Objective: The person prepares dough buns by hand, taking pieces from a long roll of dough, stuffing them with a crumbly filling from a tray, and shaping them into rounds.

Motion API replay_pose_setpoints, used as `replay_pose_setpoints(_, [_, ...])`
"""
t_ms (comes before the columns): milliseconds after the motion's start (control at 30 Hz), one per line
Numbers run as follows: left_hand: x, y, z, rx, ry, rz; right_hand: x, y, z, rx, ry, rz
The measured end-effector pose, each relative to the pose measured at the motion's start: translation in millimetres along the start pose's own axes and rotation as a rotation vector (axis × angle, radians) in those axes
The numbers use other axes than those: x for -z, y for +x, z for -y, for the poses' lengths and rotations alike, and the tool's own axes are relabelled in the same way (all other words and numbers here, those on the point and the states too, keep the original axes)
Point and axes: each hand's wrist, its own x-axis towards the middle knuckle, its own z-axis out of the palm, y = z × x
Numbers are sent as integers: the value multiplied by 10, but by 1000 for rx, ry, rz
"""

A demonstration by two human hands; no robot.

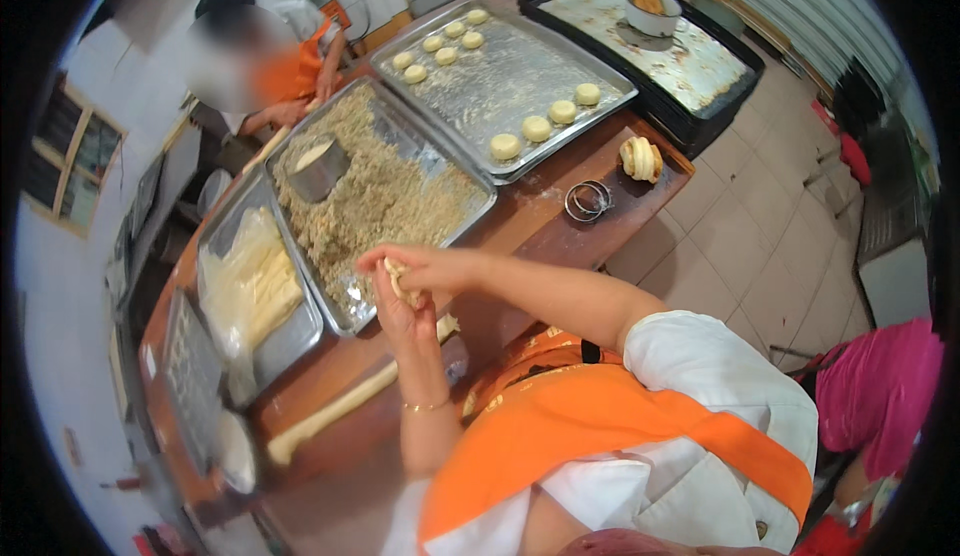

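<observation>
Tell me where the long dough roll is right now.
In the head view, the long dough roll lies lower left of centre on the brown table, partly hidden by the left hand, near the bagged dough.

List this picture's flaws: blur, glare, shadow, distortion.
Head view: the worktable curves at its left side, and a black rim surrounds the picture; head view: a smeared patch hides the face of the co-worker; head view: the right hand and dough piece look slightly soft; head view: bright sheen whitens the black-rimmed tray.

Wooden table (545, 246) under trays (500, 76), dough roll (340, 403), rings (604, 204)
</observation>
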Motion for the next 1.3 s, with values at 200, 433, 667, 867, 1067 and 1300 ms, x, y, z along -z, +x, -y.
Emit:
replay_pose_setpoints(200, [-70, -98, -127, 197, -229, 506, 66, -182, 280, 217, -1016, -28])
replay_pose_setpoints(433, [-390, -348, -110, 121, -174, 285, 49, -190, 363, 467, -1063, -154])
replay_pose_setpoints(667, [-346, -302, 16, 4, -275, 525, -71, -143, 447, 532, -889, -376])
replay_pose_setpoints(867, [-429, -385, 10, -53, 49, 447, -79, -155, 502, 511, -903, -274])
replay_pose_setpoints(1067, [-286, -351, 64, 18, -98, 538, -102, -168, 454, 371, -636, -371])
replay_pose_setpoints(1300, [-375, -432, 144, -64, 114, 274, -27, -209, 375, 440, -795, -242])
